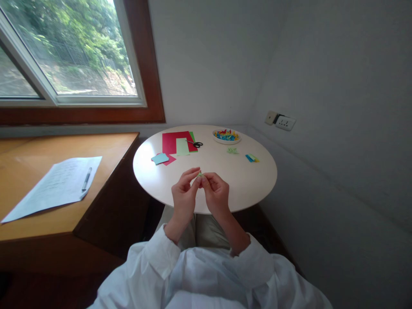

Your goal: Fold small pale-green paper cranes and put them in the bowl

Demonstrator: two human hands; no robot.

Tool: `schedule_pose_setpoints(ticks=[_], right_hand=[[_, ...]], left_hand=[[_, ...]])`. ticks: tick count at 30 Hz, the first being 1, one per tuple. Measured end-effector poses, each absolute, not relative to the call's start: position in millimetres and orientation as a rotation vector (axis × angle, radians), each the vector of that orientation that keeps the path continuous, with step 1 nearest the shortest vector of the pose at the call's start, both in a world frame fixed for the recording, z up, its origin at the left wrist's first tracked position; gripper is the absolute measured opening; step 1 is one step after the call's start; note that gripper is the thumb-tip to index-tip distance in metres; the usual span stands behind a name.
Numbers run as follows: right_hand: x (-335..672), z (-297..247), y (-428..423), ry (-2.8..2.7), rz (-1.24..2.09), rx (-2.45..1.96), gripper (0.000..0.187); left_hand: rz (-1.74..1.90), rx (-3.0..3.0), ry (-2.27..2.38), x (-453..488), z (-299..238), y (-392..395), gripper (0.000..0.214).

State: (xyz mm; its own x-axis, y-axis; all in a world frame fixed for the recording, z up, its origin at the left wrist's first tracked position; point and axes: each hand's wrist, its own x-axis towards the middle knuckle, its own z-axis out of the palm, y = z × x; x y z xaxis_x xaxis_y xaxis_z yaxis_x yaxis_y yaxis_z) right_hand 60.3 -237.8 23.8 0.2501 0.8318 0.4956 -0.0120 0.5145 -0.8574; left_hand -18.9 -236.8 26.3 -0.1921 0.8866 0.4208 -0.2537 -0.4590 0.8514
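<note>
Between my fingertips is a small piece of light green paper (200, 174), mostly covered by the fingers. My left hand (185, 191) pinches it from the left, and my right hand (216, 192) pinches it from the right. Both hands are raised over the front part of the round white table (247, 184). Beyond them, a light green paper sheet (182, 147) lies on a red sheet (169, 141), with black-handled scissors (197, 144) across them. Small light green paper pieces (232, 150) lie in a group farther back on the right.
At the back, a white dish (228, 142) holds many small coloured paper pieces. Blue and yellow paper strips (252, 158) lie at right; light blue squares (160, 159) at left. A wooden desk (116, 150) with a written sheet (61, 180) and pen (86, 179) stands left. Walls border the table.
</note>
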Motion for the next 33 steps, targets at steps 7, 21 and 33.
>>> schedule_pose_setpoints(ticks=[7,21,33], right_hand=[[61.1,26.9,-239.1,-1.197,0.659,-0.875,0.017],[67.4,25.0,-237.1,-1.397,0.512,-1.007,0.019],[68.3,17.7,-237.2,-1.358,0.341,-1.02,0.013]], left_hand=[[1.767,1.215,0.813,-17.0,27.1,-238.8,0.012],[1.722,1.117,0.88,-17.7,30.9,-238.5,0.011],[1.654,0.804,0.77,-18.1,30.0,-231.3,0.015]])
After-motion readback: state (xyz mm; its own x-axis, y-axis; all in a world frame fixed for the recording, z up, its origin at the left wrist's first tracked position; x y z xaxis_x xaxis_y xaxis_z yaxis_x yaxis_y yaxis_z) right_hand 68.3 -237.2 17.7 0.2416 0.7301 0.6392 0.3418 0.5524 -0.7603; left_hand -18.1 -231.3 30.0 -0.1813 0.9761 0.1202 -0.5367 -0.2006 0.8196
